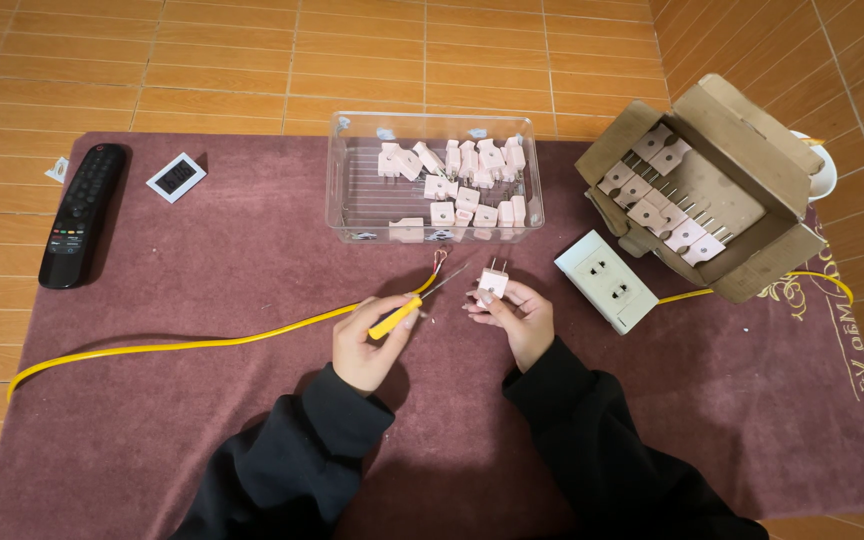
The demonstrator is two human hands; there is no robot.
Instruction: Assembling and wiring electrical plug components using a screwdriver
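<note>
My left hand [367,340] grips a small screwdriver [407,308] with a yellow handle, its thin shaft pointing up and right toward the plug. My right hand [519,318] holds a pale pink two-pin plug [493,281], pins up. Both hands hover over a maroon mat [202,420]. A yellow cable [172,344] runs from the left edge to just behind the hands, ending in bare wire strands [439,262].
A clear plastic bin [352,200] with several pink plugs stands behind the hands. A cardboard box [752,190] of more plugs sits at right, a white socket block [607,280] beside it. A black remote [80,214] and a small digital display [176,177] lie at left.
</note>
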